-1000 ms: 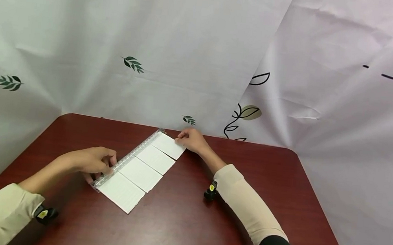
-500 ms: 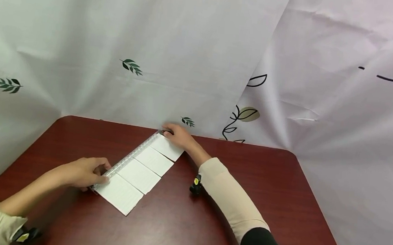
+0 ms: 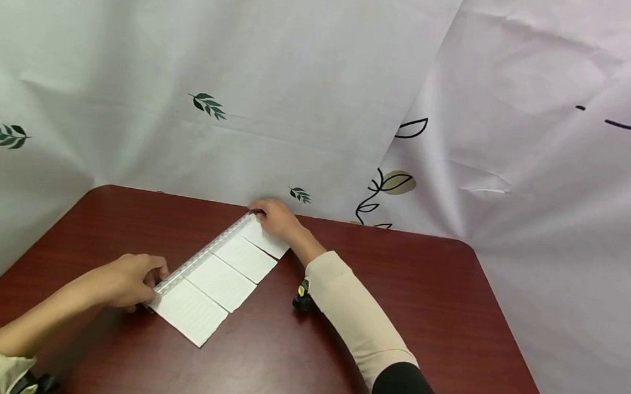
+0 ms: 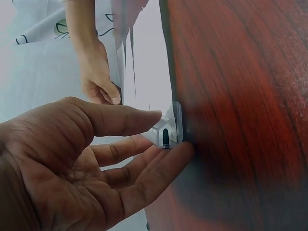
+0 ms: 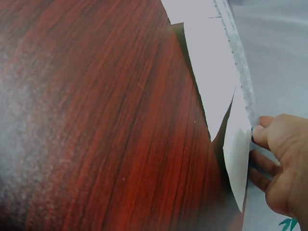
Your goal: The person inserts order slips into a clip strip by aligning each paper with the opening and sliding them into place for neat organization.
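Note:
A clear plastic strip [image 3: 204, 253] lies diagonally on the table, with several white paper cards [image 3: 221, 283] in a row along its right side. At its near end my left hand [image 3: 126, 281] pinches the strip. The left wrist view shows the thumb over the clear end piece [image 4: 166, 135] and the fingers beneath it. My right hand [image 3: 279, 219] holds the far end near the table's back edge, partly covering the last card. In the right wrist view, the thumb and fingers meet at the strip's end, and the cards' free edges [image 5: 233, 163] stand slightly off the wood.
The dark red wooden table [image 3: 394, 331] has rounded back corners. Right behind it hangs a white cloth backdrop [image 3: 304, 82] with leaf prints, close to the right hand. Small black wrist devices [image 3: 303, 296] sit at both cuffs.
My right hand has gone left from the last card's outer corner to the strip's far end. My left hand has slid down and left to the strip's near end.

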The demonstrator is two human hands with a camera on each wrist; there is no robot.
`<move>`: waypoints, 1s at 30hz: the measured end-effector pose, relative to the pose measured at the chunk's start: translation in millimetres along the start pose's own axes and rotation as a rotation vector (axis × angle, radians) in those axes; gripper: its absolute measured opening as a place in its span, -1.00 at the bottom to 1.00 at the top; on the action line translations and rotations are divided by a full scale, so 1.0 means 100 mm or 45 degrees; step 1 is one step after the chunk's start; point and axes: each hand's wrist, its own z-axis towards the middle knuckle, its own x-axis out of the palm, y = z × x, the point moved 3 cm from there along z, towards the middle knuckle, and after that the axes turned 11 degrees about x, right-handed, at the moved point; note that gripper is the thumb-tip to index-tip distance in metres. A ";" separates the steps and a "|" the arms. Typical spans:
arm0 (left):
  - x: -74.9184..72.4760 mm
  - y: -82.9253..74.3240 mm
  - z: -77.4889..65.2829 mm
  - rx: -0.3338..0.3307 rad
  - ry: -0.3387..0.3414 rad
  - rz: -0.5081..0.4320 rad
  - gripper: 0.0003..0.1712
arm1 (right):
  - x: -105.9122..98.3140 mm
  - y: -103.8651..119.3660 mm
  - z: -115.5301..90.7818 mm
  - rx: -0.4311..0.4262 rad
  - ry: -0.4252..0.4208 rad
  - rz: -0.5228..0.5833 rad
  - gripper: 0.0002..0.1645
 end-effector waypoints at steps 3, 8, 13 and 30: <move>0.00 0.01 0.00 0.007 0.009 -0.008 -0.64 | 0.00 0.00 0.01 0.005 -0.005 0.001 -0.55; -0.02 0.05 0.02 0.039 0.018 -0.013 -0.66 | -0.02 -0.01 0.01 -0.005 -0.032 -0.017 -0.63; -0.09 0.11 0.05 0.102 0.028 0.000 -0.65 | -0.08 -0.06 -0.05 -0.069 0.014 -0.068 -0.66; -0.42 0.21 0.22 0.284 0.050 0.161 -0.62 | -0.22 -0.41 -0.25 -0.080 0.119 -0.009 -0.67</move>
